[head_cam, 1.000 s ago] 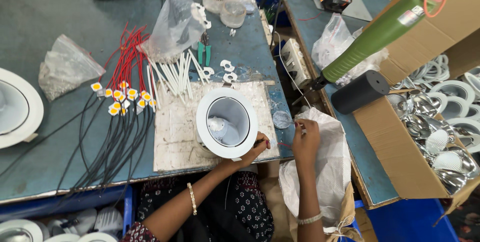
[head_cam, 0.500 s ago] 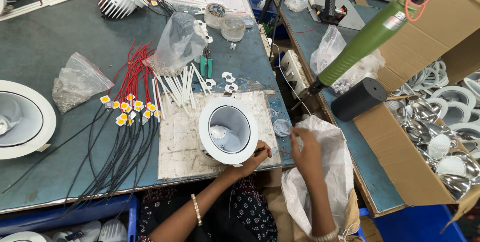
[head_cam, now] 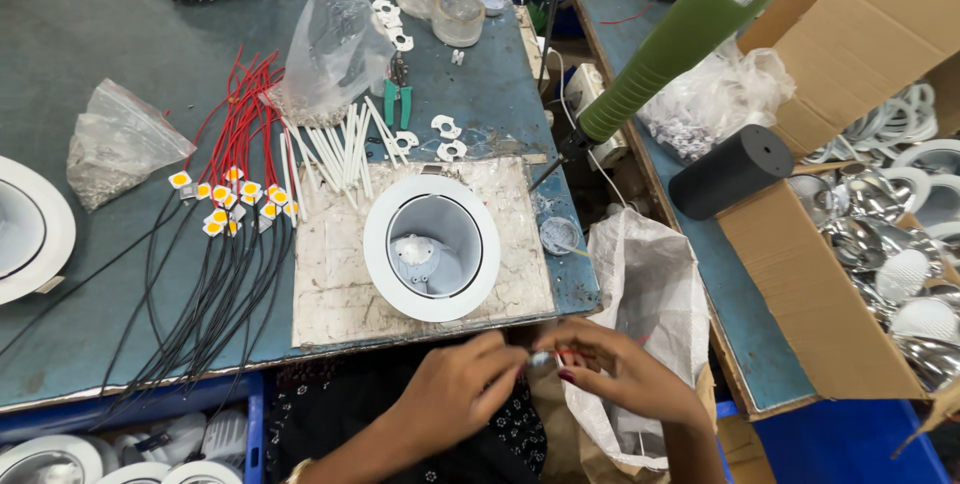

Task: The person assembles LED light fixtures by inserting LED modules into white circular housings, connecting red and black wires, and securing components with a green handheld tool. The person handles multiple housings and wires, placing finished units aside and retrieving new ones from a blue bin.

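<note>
Spreading away above both hands is the blue-grey table [head_cam: 90, 74], the largest thing in view, its near edge just beyond the fingertips. To the far right of the hands stands an open carton [head_cam: 860, 274] holding shiny reflectors [head_cam: 880, 244], well apart from the grip. A white sack [head_cam: 650, 294] hangs just right of the right hand [head_cam: 625, 374], whose wrist lies against it. Up and right of the grip a green tool [head_cam: 680, 39] slants down over the gap between the tables, with a black cylinder [head_cam: 730, 172] lying beside it. On a pale mat [head_cam: 330, 284] straight above the hands sits a white round housing [head_cam: 432, 247], open side up, near the grip but not touching it. Up and left of the hands lies a bundle of red and black wires [head_cam: 225, 234] ending in small yellow chips [head_cam: 230, 206]; white sleeves [head_cam: 335, 154] fan out beside them.

The left hand [head_cam: 455, 389] and right hand meet below the table edge, fingertips pressed together around a small shiny part [head_cam: 541, 359]. That part sits right at the meeting of the two grips, pinched from the left by the left thumb and forefinger and from the right by the right fingertips; it is too small and blurred to tell its kind. A thin red strand shows at the right fingers, beside the part.
</note>
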